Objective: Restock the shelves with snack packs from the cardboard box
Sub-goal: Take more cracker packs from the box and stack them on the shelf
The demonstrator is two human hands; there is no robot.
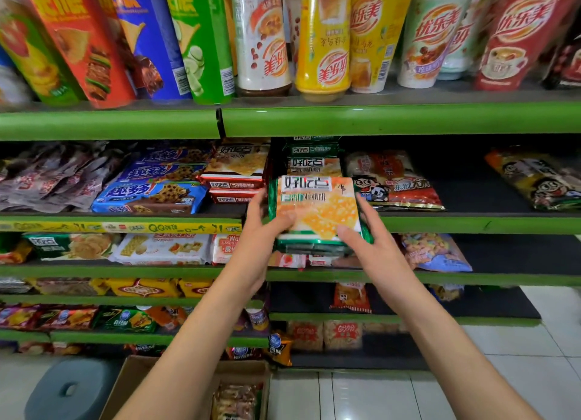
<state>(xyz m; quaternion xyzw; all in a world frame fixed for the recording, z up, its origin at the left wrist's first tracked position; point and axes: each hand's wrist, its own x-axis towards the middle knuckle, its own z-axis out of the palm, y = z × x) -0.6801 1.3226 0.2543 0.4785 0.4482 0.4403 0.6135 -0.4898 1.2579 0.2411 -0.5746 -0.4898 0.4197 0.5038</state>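
Observation:
Both my hands hold a small stack of green-edged biscuit packs [317,210] with an orange cracker picture, in front of the second shelf's green edge [471,224]. My left hand [262,228] grips the stack's left side, thumb on top. At the right side, my right hand [364,234] grips it with the thumb on the front corner. More packs of the same kind [314,163] lie stacked on the shelf just behind. The cardboard box [132,385] stands open on the floor at the bottom, with packs [235,400] inside.
Red biscuit packs [234,180] and blue cookie packs [151,196] lie left of the stack, rice cracker bags [396,180] to the right. Chip tubes and drink cups fill the top shelf. A grey round stool [69,388] stands left of the box. Dark bare shelf shows at the right.

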